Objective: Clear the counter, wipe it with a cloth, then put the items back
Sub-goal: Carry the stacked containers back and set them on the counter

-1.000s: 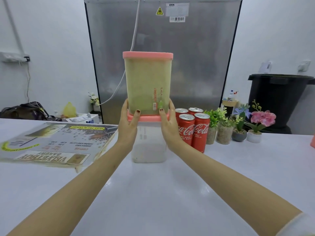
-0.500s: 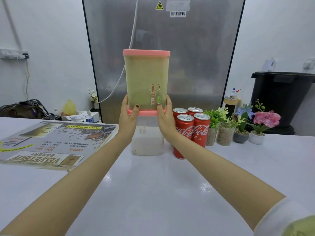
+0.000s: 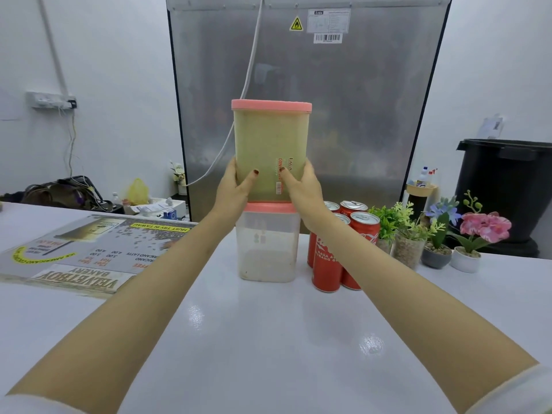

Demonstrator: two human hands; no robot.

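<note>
Head view, hands: A person's left hand (image 3: 236, 188) and right hand (image 3: 302, 186) clasp the lower half of a green container (image 3: 270, 144) from either side, fingers (image 3: 233, 170) curled round its walls and thumbs pressed to its front.
Head view, green container: Pink-lidded and upright, it sits at the top of a stack. Its base meets the pink lid of a clear container (image 3: 267, 249) standing on the white tabletop (image 3: 268, 339); whether its weight rests there or in the hands cannot be told.
Head view, neighbours: Red cans (image 3: 327, 265) stand just beside the stack, with potted plants (image 3: 409, 243) further right and a menu board (image 3: 89, 246) lying flat to the left.
Step in hand: Likely moving the green container on or off the stack; no cloth is in view.
Next move calls for: A level, two-handed carry, keeping the clear container from toppling against the cans.
</note>
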